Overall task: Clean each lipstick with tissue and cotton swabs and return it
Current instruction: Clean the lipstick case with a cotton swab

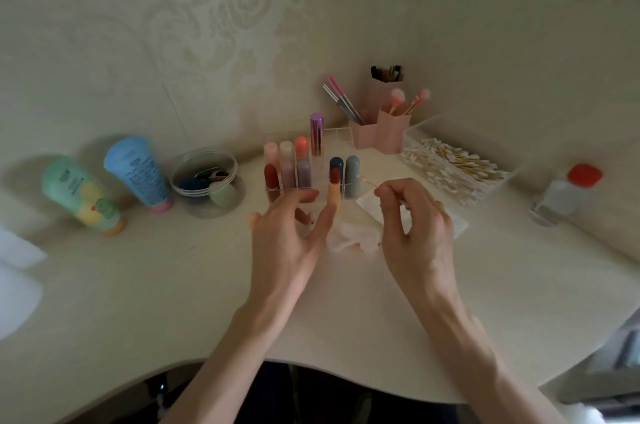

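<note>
An uncapped lipstick (335, 193) with a peach tube and a dark red tip stands upright in front of the clear organizer (313, 193). My left hand (291, 236) is spread beside it with straight fingers, and its thumb lies along the tube. My right hand (414, 223) pinches a cotton swab (369, 181) whose pinkish tip points at the lipstick. A crumpled tissue (349, 238) with red marks lies on the table between my hands. A small peach thing (255, 219), perhaps the cap, lies left of my left hand. Several capped lipsticks (294, 164) stand in the organizer.
A clear box of cotton swabs (453, 167) sits at the right, with flat white tissue (369, 204) under my right hand. Pink brush holders (381, 133) stand behind. A round tub of sponges (207, 181), a blue tube (138, 171) and a green tube (81, 195) are left; a red-capped bottle (564, 195) is far right.
</note>
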A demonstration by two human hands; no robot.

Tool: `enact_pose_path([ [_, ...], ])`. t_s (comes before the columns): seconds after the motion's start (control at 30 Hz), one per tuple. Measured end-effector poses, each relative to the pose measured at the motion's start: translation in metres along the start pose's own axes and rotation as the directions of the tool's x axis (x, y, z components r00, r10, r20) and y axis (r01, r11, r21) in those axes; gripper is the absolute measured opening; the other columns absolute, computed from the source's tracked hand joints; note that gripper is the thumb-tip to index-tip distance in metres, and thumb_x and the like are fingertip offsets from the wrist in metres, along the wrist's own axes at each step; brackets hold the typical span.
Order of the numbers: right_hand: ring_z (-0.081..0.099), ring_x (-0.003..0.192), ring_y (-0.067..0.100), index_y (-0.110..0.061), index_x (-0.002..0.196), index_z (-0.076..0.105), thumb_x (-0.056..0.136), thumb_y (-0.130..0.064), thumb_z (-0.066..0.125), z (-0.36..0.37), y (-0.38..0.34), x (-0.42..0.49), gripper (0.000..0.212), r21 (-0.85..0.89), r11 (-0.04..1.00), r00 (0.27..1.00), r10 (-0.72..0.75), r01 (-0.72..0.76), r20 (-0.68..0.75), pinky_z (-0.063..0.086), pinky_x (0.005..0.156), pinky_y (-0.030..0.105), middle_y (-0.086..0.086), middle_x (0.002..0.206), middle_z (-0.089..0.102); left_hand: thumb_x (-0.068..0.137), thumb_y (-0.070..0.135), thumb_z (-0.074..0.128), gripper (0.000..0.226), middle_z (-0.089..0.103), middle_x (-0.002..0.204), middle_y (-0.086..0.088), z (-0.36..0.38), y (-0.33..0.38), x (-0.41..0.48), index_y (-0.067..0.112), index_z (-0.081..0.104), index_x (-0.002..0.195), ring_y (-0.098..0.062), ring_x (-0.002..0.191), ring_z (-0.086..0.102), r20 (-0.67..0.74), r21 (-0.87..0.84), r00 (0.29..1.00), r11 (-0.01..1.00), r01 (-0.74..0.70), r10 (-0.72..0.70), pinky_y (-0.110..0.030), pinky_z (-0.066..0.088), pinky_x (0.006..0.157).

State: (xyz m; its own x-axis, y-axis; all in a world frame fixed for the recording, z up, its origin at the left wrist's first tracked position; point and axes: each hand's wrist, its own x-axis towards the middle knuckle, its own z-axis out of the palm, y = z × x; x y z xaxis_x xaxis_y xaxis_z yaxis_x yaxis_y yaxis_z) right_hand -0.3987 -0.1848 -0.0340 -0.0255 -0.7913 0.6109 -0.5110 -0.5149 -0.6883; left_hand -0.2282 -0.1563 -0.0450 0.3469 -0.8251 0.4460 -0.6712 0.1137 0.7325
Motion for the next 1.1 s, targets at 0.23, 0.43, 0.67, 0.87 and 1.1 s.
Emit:
enact_pose_path([
  [0.23, 0.061, 0.083, 0.016, -0.016, 0.097, 0.065, 0.108, -0.016, 0.057, 0.000, 0.001, 0.001, 0.014, -0.015, 0.999, 0.999, 0.035, -0.035, -0.035, 0.051, 0.079, 0.050, -0.006, 0.091, 0.067, 0.087, 0.052, 0.076, 0.037, 0.075, 0.104, 0.012, 0.018, 0.004, 0.017, 0.028, 0.073, 0.114, -0.009, 0.090, 0.067, 0.095, 0.121, 0.991, 0.989, 0.087, -0.099, -0.031, 0.049, 0.084],
  [0.43, 0.059, 0.083, 0.016, -0.016, 0.097, 0.066, 0.107, -0.015, 0.059, 0.000, 0.002, 0.001, 0.012, -0.009, 1.000, 1.000, 0.021, -0.021, -0.001, 0.050, 0.077, 0.045, -0.007, 0.092, 0.067, 0.088, 0.037, 0.079, 0.017, 0.062, 0.082, 0.018, 0.018, 0.012, 0.021, 0.024, 0.078, 0.099, -0.003, 0.076, 0.054, 0.050, 0.054, 0.996, 0.996, 0.074, -0.077, -0.004, 0.036, 0.070],
  [0.67, 0.066, 0.087, 0.015, -0.017, 0.105, 0.073, 0.105, -0.016, 0.060, -0.002, -0.006, 0.001, 0.013, 0.174, 0.985, 0.997, -0.015, 0.001, 0.077, 0.051, 0.068, 0.028, -0.008, 0.094, 0.070, 0.088, 0.025, 0.081, 0.013, 0.078, 0.088, 0.010, -0.022, 0.013, 0.009, 0.020, 0.076, 0.099, -0.008, 0.085, 0.073, 0.105, -0.401, 0.991, 0.908, 0.120, -0.084, -0.018, 0.050, 0.068],
  [0.87, 0.063, 0.082, 0.010, -0.014, 0.111, 0.077, 0.103, -0.018, 0.063, 0.003, -0.016, -0.004, 0.016, 0.220, 0.971, 0.974, -0.136, 0.094, 0.184, 0.048, 0.071, 0.023, -0.008, 0.094, 0.070, 0.092, 0.018, 0.070, 0.026, 0.074, 0.091, -0.011, -0.049, 0.003, -0.005, 0.006, 0.074, 0.115, -0.024, 0.078, 0.070, 0.413, -0.598, 0.905, 0.719, 0.353, -0.100, -0.030, 0.052, 0.052],
  [1.1, 0.062, 0.078, 0.013, -0.012, 0.101, 0.075, 0.099, -0.010, 0.069, 0.006, -0.016, -0.008, 0.007, 0.206, 0.972, 0.949, -0.164, 0.110, 0.268, 0.046, 0.070, 0.020, -0.009, 0.087, 0.065, 0.094, 0.015, 0.070, 0.021, 0.077, 0.100, -0.010, -0.051, -0.007, -0.011, 0.008, 0.076, 0.113, -0.020, 0.079, 0.070, 0.492, -0.535, 0.855, 0.718, 0.445, -0.163, -0.027, 0.050, 0.052],
])
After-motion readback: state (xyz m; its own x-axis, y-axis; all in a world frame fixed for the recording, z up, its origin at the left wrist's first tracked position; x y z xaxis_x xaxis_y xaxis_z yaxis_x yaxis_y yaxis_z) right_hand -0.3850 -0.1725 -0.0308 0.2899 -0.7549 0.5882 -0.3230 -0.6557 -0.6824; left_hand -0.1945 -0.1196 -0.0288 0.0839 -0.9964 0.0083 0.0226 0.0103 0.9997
